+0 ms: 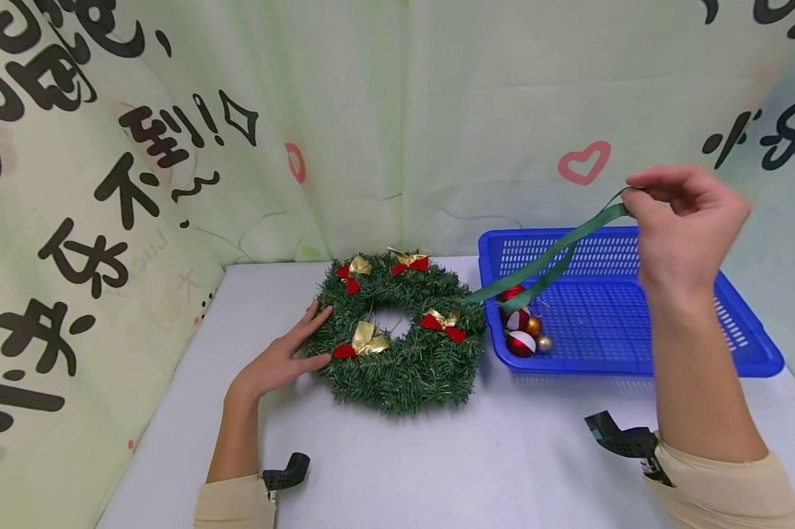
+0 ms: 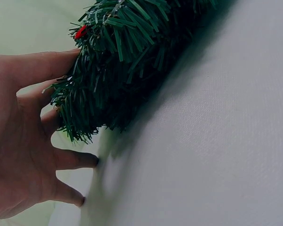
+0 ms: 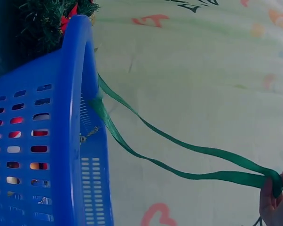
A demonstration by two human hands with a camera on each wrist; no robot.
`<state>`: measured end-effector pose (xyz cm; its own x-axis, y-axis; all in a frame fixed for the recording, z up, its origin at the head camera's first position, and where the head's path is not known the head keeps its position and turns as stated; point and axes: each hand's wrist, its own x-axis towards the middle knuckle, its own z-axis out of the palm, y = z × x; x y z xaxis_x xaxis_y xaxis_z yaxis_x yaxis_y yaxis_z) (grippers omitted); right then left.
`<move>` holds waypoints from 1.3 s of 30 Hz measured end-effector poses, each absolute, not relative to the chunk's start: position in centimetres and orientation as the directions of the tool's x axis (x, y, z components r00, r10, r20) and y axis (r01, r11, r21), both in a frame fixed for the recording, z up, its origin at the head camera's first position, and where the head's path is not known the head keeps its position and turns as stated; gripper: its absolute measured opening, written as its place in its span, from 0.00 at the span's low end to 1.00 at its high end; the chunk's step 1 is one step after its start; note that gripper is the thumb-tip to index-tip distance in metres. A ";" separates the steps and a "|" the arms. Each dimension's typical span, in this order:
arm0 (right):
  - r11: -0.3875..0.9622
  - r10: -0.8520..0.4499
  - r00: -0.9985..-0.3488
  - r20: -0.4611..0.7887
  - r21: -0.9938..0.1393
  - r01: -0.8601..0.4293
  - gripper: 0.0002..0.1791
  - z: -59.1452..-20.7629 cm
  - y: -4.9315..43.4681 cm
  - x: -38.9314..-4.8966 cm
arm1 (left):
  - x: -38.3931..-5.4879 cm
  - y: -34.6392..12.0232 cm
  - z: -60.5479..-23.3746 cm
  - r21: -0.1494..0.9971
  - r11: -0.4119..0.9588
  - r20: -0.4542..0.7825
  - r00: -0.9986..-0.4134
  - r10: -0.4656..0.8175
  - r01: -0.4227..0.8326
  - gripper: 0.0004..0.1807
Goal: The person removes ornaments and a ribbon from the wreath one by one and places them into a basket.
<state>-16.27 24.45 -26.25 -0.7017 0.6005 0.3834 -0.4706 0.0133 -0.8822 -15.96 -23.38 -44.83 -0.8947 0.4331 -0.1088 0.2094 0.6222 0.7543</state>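
A green wreath (image 1: pixel 397 382) with several red and gold bows lies on the white table. My left hand (image 1: pixel 285 358) rests against its left side, fingers spread and touching the needles; in the left wrist view the left hand (image 2: pixel 24 127) has two fingers below the wreath (image 2: pixel 127 52), reaching toward the tabletop. Raised over the basket, my right hand (image 1: pixel 691 220) pinches a green ribbon (image 1: pixel 556 253) between thumb and fingers. The ribbon slants down in two strands toward the wreath's right edge. In the right wrist view, the doubled ribbon (image 3: pixel 198 176) hangs between the basket rim and the fingers.
A blue plastic basket (image 1: pixel 635 365) stands right of the wreath. Red-and-white balls (image 1: pixel 520 343) and small gold balls (image 1: pixel 544 343) lie at its left end. A pale curtain (image 1: pixel 437 132) with black lettering and hearts hangs behind and beside the table (image 1: pixel 397 470).
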 end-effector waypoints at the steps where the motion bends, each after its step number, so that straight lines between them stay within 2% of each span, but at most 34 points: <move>1: 0.028 0.600 -0.701 0.386 -0.885 -0.464 0.06 -26.3 24.4 -16.3 | -16.0 -23.4 -44.8 0.753 0.623 -0.108 -0.895 0.432 0.210 0.45; 13: 0.036 0.552 -0.752 0.359 -0.912 -0.409 0.07 -27.9 24.6 -16.5 | -16.0 -23.3 -44.9 0.758 0.619 -0.109 -0.896 0.430 0.205 0.45; 28: 0.132 0.500 -0.791 0.353 -0.934 -0.333 0.08 -29.8 24.4 -16.6 | -16.0 -23.4 -45.0 0.754 0.625 -0.110 -0.899 0.425 0.203 0.45; 35: 0.307 0.460 -0.824 0.330 -0.930 -0.201 0.09 -31.0 24.0 -16.6 | -16.0 -23.4 -45.0 0.755 0.623 -0.109 -0.898 0.427 0.204 0.45; 39: 0.361 0.429 -0.838 0.336 -0.915 -0.182 0.09 -31.8 23.7 -16.7 | -16.0 -23.4 -45.0 0.757 0.622 -0.112 -0.897 0.428 0.202 0.45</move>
<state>-16.72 23.70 -31.79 -0.8383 0.4293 0.3360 -0.1819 0.3607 -0.9148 -15.99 -23.36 -44.97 -0.8970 0.4277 -0.1116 0.2022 0.6217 0.7567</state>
